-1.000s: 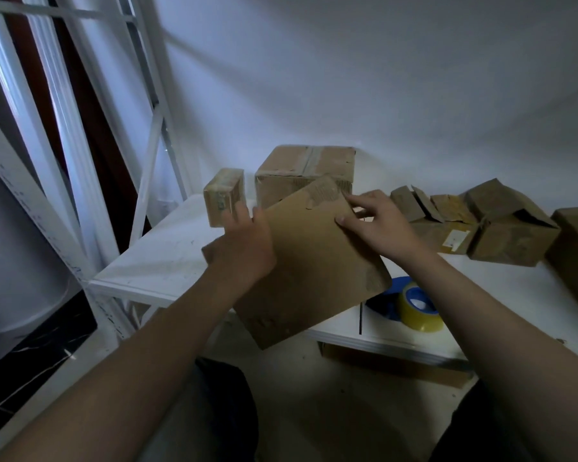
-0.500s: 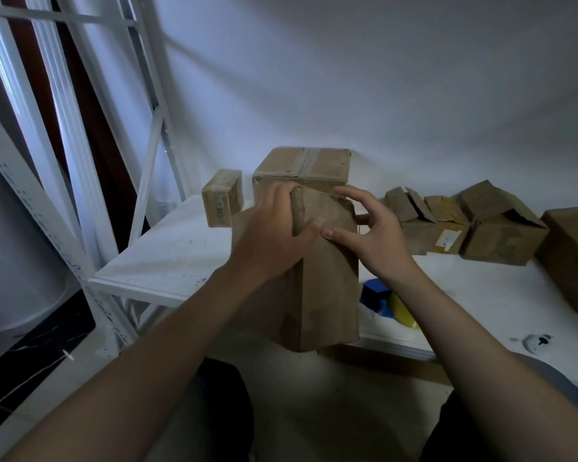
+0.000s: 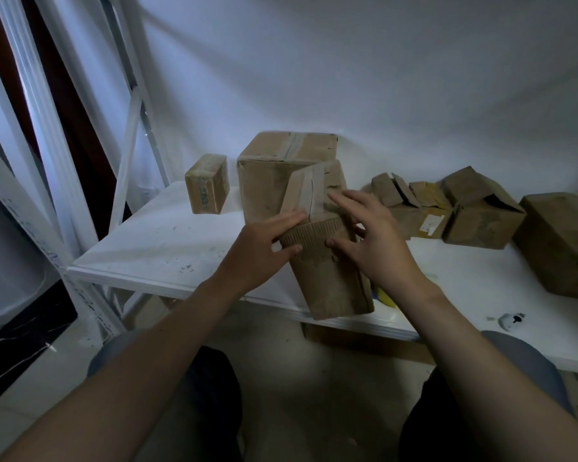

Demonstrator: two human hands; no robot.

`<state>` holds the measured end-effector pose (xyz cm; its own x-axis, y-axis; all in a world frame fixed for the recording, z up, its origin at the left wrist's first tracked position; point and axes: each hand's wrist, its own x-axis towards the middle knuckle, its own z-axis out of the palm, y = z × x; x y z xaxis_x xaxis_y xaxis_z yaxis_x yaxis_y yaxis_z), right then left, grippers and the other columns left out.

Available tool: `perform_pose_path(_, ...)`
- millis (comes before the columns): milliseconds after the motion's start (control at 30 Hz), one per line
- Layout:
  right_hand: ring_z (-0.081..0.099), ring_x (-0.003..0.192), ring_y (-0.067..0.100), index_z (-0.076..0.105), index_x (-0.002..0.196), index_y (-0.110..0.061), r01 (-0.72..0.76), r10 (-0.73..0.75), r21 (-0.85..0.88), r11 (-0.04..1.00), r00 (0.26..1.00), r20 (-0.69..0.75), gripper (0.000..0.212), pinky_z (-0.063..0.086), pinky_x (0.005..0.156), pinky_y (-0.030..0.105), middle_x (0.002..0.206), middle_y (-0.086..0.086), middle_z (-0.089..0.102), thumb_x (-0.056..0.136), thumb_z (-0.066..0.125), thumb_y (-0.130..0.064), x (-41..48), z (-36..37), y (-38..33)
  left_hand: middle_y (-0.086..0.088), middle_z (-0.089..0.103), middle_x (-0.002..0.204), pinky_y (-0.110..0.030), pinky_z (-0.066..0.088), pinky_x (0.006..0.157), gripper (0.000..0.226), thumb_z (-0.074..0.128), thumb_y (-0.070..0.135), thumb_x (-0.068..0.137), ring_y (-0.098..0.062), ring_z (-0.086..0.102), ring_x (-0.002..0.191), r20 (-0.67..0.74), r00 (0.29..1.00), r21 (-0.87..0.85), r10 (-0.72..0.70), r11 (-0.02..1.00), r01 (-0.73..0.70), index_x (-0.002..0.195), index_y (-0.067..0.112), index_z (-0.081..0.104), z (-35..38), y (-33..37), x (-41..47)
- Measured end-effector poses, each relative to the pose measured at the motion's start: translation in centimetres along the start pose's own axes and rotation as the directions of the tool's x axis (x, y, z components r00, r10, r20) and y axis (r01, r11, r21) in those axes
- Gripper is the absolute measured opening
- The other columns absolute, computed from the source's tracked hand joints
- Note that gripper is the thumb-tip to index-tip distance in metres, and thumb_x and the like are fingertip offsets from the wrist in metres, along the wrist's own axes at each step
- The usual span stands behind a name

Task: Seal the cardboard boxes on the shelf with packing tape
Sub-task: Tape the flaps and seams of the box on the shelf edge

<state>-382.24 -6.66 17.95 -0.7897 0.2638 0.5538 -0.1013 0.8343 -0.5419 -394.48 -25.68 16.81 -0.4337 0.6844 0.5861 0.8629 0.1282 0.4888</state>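
Tilted cardboard box [image 3: 331,278] held over the shelf [image 3: 167,248] edge. The left hand [image 3: 261,248] grips its left side, fingers curled across the torn corrugated face. The right hand [image 3: 377,241] is splayed, thumb touching the box. Below-right of the grip: yellow tape roll [image 3: 386,296], probably, mostly hidden.

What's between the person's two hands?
A tilted brown cardboard box with a taped seam; left hand and right hand both touch it. The head view shows it.

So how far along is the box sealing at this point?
Done: the large box and small box at the back show tape across their tops. In hand: a tilted box, taped on one end, gripped by the left hand, right hand touching it. Left: the low open box and taller open box on the right, flaps unsealed.
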Motion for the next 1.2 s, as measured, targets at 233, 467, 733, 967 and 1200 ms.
perform_pose_path(233, 0.046, 0.127, 0.022, 0.052, 0.144, -0.03, 0.122, -0.122, 0.002, 0.992, 0.989, -0.086, 0.06, 0.05, 0.1, 0.049, 0.139, -0.003, 0.05, 0.088, 0.072, -0.019, 0.4, 0.5, -0.3, -0.002, 0.054, 0.142, -0.012, 0.037, 0.108, 0.058, 0.077, 0.007, 0.085, -0.015, 0.049, 0.135, -0.052, 0.994, 0.087, 0.092, 0.992, -0.087, 0.139, 0.012, 0.056, -2.3, 0.2, 1.1)
perform_pose_path(467, 0.047, 0.124, 0.016, 0.056, 0.141, -0.028, 0.131, -0.118, 0.082, 0.988, 0.982, -0.145, 0.058, 0.052, 0.102, 0.039, 0.132, -0.003, 0.046, 0.089, 0.074, -0.012, 1.3, 2.7, -1.4, 0.007, 0.057, 0.138, -0.022, 0.039, 0.112, 0.05, 0.076, 0.009, 0.086, -0.012, 0.05, 0.135, -0.092, 0.991, 0.137, 0.1, 0.987, -0.086, 0.133, 0.017, 0.063, -4.7, -0.2, 1.9)
perform_pose_path(733, 0.048, 0.122, 0.026, 0.041, 0.149, -0.033, -0.04, 0.053, -0.141, 0.989, 0.995, 0.089, 0.079, 0.048, 0.106, 0.043, 0.14, 0.005, 0.036, 0.082, 0.079, -0.012, 0.0, 4.2, 1.7, -0.004, 0.054, 0.145, -0.042, 0.048, 0.108, 0.064, 0.078, 0.011, 0.084, -0.016, 0.05, 0.131, 0.061, 0.975, 0.004, -0.216, 0.976, 0.216, 0.143, 0.015, 0.053, 0.4, -2.6, 0.4)
perform_pose_path(967, 0.043, 0.126, 0.034, 0.049, 0.144, -0.023, -0.073, 0.12, -0.269, 0.96, 0.98, 0.162, 0.076, 0.042, 0.11, 0.045, 0.145, 0.006, 0.032, 0.076, 0.085, -0.022, 1.2, 3.8, 1.9, -0.001, 0.05, 0.149, -0.036, 0.029, 0.116, 0.069, 0.082, 0.021, 0.082, -0.021, 0.042, 0.141, 0.101, 0.958, 0.184, -0.268, 0.951, 0.247, 0.144, 0.018, 0.053, 0.7, -2.3, 1.8)
perform_pose_path(1200, 0.041, 0.128, 0.023, 0.04, 0.149, -0.036, -0.067, 0.142, -0.323, 0.944, 0.966, 0.217, 0.084, 0.049, 0.099, 0.045, 0.141, -0.003, 0.035, 0.077, 0.08, -0.049, 1.1, -0.3, 2.3, 0.001, 0.048, 0.147, -0.046, 0.041, 0.11, 0.071, 0.076, 0.042, 0.084, -0.022, 0.041, 0.137, 0.18, 0.95, 0.358, -0.253, 0.917, 0.176, 0.146, 0.024, 0.046, 0.1, 0.3, 2.8)
